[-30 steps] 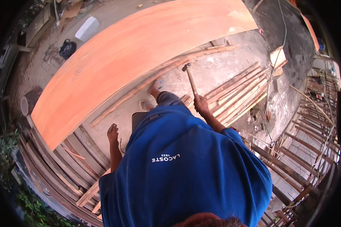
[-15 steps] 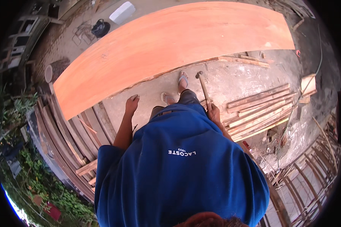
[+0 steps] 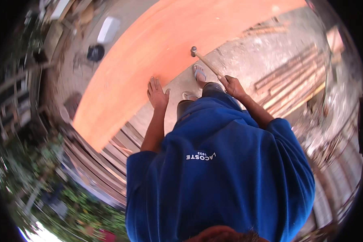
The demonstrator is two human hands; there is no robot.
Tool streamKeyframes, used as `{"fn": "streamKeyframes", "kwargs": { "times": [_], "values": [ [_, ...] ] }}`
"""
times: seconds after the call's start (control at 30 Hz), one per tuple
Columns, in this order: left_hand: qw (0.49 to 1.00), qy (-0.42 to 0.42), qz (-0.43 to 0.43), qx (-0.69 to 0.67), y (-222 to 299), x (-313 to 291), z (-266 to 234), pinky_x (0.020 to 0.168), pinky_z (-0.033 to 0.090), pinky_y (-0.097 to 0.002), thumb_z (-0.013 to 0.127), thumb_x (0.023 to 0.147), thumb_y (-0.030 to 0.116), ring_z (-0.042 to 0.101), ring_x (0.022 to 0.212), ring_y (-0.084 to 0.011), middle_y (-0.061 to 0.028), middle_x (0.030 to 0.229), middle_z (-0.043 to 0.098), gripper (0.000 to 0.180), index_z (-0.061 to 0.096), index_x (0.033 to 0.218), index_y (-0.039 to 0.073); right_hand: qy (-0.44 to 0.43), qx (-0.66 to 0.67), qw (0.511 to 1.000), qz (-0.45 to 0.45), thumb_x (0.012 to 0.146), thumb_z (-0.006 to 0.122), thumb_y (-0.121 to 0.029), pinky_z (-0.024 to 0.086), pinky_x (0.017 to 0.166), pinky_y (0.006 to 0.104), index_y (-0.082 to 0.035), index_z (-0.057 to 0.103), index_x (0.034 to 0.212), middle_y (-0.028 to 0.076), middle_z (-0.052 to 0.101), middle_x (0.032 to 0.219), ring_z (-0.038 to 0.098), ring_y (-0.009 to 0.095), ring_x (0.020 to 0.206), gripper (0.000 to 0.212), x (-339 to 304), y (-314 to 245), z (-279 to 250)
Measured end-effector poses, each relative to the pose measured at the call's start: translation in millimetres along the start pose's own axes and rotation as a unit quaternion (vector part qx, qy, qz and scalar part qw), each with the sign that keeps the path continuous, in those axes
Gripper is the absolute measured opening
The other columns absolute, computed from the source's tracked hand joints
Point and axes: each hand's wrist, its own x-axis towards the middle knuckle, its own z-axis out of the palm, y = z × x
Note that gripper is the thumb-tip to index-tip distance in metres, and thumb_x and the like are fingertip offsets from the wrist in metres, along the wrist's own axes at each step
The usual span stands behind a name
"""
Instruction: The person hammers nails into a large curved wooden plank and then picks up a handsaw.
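Observation:
A long orange-faced plywood sheet (image 3: 125, 80) stretches across in front of me. My left hand (image 3: 157, 94) is at its near edge with the fingers spread out over the orange surface; whether the palm presses on it I cannot tell. My right hand (image 3: 234, 86) grips a hammer (image 3: 207, 64) by the lower end of its wooden handle. The hammer's dark metal head points away from me and to the left, in front of the sheet's near edge.
Stacked wooden planks (image 3: 294, 80) lie on the ground at right. More long boards (image 3: 97, 161) sit under the sheet's left end, beside green plants (image 3: 80, 205). Beyond the sheet are a black bag (image 3: 95, 53) and a white block (image 3: 108, 30). My sandalled feet (image 3: 198, 73) stand near the edge.
My left hand has gone from a loose curl short of the sheet to spread fingers over its edge. The hammer has risen and swung left. The whole view has turned.

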Motion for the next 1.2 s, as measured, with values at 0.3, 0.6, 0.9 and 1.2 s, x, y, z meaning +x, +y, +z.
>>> {"fn": "streamKeyframes", "kwargs": {
  "times": [0.3, 0.6, 0.9, 1.2],
  "values": [
    [0.98, -0.063, 0.146, 0.118, 53.5, 69.4, 18.2, 0.116, 0.029, -0.0545, 0.074, 0.086, 0.039, 0.022, 0.145, -0.052, -0.0262, 0.163, 0.011, 0.096, 0.02, 0.155, -0.002, 0.027, 0.037, 0.998, 0.042, 0.099, 0.047, -0.057, 0.05, 0.083, 0.0501, 0.008, 0.068, 0.092, 0.034, 0.066, 0.088, 0.065, 0.048, 0.088, 0.069, -16.5, 37.9, 8.9],
    [0.966, -0.097, 0.197, 0.133, 33.9, 73.7, 6.4, 0.118, 0.031, -0.0506, 0.071, 0.086, 0.034, 0.021, 0.144, -0.0558, -0.032, 0.161, 0.013, 0.094, 0.02, 0.153, -0.008, 0.111, 0.097, 0.989, 0.023, 0.096, 0.058, -0.048, 0.05, 0.083, 0.0525, 0.005, 0.061, 0.099, 0.033, 0.065, 0.091, 0.064, 0.048, 0.091, 0.054, -36.3, 27.4, 85.9],
    [0.955, -0.057, 0.245, 0.156, 19.9, 71.7, 9.5, 0.109, 0.043, -0.0507, 0.071, 0.084, 0.041, 0.03, 0.141, -0.054, -0.0324, 0.158, 0.021, 0.093, 0.028, 0.151, -0.007, 0.158, 0.056, 0.985, -0.036, 0.097, 0.055, -0.053, 0.051, 0.066, 0.0558, -0.002, 0.061, 0.094, 0.025, 0.065, 0.07, 0.065, 0.045, 0.07, 0.051, -82.5, -36.9, 104.0],
    [0.947, -0.025, 0.281, 0.153, 17.8, 72.6, 19.5, 0.109, 0.043, -0.0504, 0.069, 0.086, 0.042, 0.031, 0.141, -0.0525, -0.0299, 0.159, 0.022, 0.091, 0.028, 0.152, -0.006, 0.175, 0.001, 0.985, 0.014, 0.097, 0.051, -0.056, 0.052, 0.068, 0.0539, -0.003, 0.061, 0.099, 0.025, 0.068, 0.08, 0.066, 0.045, 0.077, 0.054, -56.6, -30.2, 141.8]
  ]
}}
